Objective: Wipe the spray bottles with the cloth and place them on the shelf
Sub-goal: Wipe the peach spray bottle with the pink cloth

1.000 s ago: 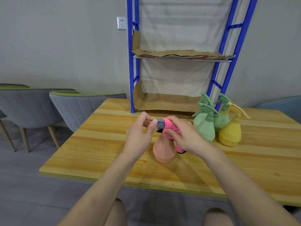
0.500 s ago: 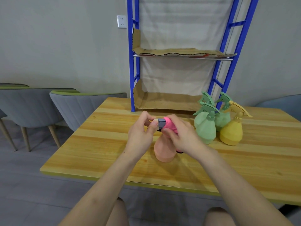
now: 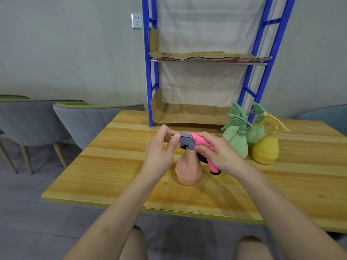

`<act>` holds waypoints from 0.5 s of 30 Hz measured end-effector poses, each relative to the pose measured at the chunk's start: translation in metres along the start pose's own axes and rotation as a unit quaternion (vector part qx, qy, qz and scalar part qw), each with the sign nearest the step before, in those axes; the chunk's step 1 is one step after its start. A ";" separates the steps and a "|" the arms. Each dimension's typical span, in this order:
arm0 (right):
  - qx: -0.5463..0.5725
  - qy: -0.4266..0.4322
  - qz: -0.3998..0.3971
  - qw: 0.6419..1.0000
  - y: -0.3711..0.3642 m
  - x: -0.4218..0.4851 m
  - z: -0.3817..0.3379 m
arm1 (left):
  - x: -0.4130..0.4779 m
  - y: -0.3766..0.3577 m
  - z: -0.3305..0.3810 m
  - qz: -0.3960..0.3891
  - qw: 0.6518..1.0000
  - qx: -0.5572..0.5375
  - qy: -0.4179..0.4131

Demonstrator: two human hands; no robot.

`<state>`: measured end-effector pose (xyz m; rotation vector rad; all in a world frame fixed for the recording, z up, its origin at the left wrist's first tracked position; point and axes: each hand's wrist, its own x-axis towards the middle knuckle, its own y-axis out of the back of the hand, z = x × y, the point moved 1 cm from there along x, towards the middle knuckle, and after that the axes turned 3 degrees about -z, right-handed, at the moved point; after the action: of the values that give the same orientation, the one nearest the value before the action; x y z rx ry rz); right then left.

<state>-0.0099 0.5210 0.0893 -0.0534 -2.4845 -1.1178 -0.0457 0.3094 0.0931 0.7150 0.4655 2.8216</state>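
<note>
An orange spray bottle (image 3: 188, 170) with a grey head stands upright on the wooden table (image 3: 112, 166). My left hand (image 3: 161, 152) pinches the nozzle tip of its head. My right hand (image 3: 219, 154) holds a pink cloth (image 3: 201, 143) against the back of the grey head; the cloth's end hangs below the hand. Three green spray bottles (image 3: 238, 141) and a yellow one (image 3: 266, 151) stand together to the right. Behind them rises the blue shelf (image 3: 150, 76), its boards lined with cardboard.
Grey chairs (image 3: 78, 121) with green trim stand left of the table, and another chair edge shows at the far right. A wall socket (image 3: 136, 20) sits left of the shelf. My knees show below the table's front edge.
The cloth has slid back off the front of the grey head, so more of the head shows. The left hand keeps its pinch on the nozzle.
</note>
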 end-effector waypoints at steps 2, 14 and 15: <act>-0.002 -0.005 0.020 1.000 -0.004 -0.002 0.000 | 0.001 0.000 -0.001 0.000 1.000 0.003 0.000; 0.048 -0.023 0.120 0.991 -0.023 -0.007 -0.004 | 0.003 -0.002 -0.004 -0.004 1.000 0.001 -0.017; 0.063 -0.025 0.109 0.992 -0.023 -0.007 -0.004 | 0.002 -0.002 -0.004 -0.005 1.000 -0.002 -0.019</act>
<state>-0.0063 0.5034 0.0731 -0.3115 -2.5158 -0.8773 -0.0495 0.3104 0.0901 0.7613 0.4562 2.7941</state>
